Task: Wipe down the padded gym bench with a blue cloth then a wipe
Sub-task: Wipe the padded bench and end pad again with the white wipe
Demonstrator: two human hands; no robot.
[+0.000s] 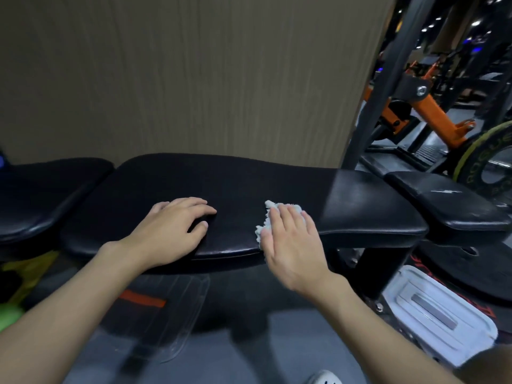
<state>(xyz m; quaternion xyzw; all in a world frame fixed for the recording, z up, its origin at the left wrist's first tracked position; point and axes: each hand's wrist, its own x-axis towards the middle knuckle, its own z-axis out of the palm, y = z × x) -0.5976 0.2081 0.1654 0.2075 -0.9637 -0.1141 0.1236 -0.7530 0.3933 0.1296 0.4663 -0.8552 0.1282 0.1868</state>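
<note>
- The cloth (261, 231) lies on the middle pad of the padded worktop (249, 184), towards its near edge. Most of it is hidden under the right hand (291, 245), and we see only pale, fluffy fringes past the fingertips and along the thumb side. Its colour reads as a washed-out bluish white, and we cannot make out its full outline.
- The right fingers (286, 217) are stretched out, close together and flat on top of the cloth. They press it to the pad without curling round it.
- The left hand (171, 231) rests on the same pad, well apart from the cloth. Its fingers are relaxed and lightly bent, the tips touch the black cover, and it holds nothing.
- The heels of both hands overhang the pad's near edge, and bare pad shows between the two hands and beyond them to the far edge.
- A left pad (41, 195) and a right pad (443, 200) sit just beside the middle one, each parted from it by a narrow gap. The left pad is cut off by the frame's edge.
- A wood-grain wall panel (194, 79) stands close behind the far edge.
- An orange machine frame (432, 109) and a yellow-rimmed weight plate (476, 159) are to the right, the plate partly cut off.
- On the floor below lie a blurred clear plastic tray (166, 314) and a white container (443, 314), with the tip of a shoe (324, 378) at the bottom edge.
</note>
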